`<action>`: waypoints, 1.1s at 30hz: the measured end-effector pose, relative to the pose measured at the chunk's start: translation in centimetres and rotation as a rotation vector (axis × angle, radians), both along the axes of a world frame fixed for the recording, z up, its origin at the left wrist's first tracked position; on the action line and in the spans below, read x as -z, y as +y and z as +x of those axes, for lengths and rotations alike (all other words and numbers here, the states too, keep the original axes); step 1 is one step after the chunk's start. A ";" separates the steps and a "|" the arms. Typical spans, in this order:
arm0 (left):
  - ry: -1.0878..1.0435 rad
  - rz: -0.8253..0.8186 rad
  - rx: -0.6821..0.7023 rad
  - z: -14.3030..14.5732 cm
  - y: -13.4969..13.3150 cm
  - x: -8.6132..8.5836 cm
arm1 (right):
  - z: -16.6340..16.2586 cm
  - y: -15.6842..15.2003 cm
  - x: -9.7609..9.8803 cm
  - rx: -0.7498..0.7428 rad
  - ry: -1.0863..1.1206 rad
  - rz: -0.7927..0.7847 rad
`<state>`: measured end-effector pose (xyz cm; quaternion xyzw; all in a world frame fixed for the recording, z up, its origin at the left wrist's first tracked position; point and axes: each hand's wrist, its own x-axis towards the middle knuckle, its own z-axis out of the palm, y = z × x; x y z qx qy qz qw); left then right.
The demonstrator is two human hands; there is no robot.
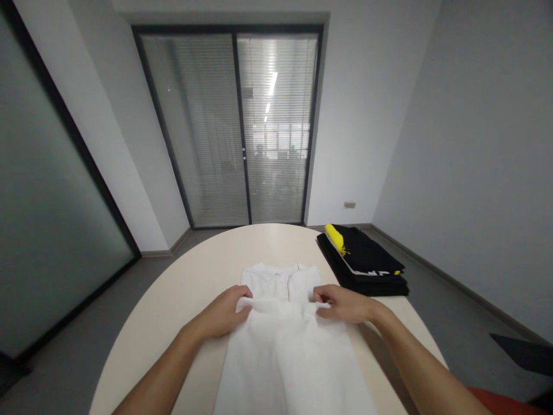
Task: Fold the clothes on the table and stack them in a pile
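A white garment lies lengthwise on the pale round table, its collar end away from me. My left hand pinches the cloth's left side at a crosswise fold. My right hand pinches the same fold on the right side. Both hands are closed on the fabric, thumbs on top, and the fold is raised slightly between them.
A stack of folded black clothes with a yellow print sits on the table's far right. Beyond the table are glass doors with blinds. A red seat edge shows at the lower right.
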<state>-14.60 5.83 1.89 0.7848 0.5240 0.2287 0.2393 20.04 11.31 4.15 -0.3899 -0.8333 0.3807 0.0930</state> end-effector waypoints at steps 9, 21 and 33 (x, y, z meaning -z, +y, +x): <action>-0.334 -0.122 0.027 0.5 -0.2 -1.1 | -0.5 -0.5 -0.3 0.066 0.118 -0.027; -0.201 -0.229 0.172 0.2 -0.1 -0.8 | -1.2 -1.0 -0.6 -0.127 0.153 -0.049; -0.356 -0.236 0.205 2.1 -1.1 -1.2 | -2.9 -2.6 -1.5 -0.088 -0.105 0.410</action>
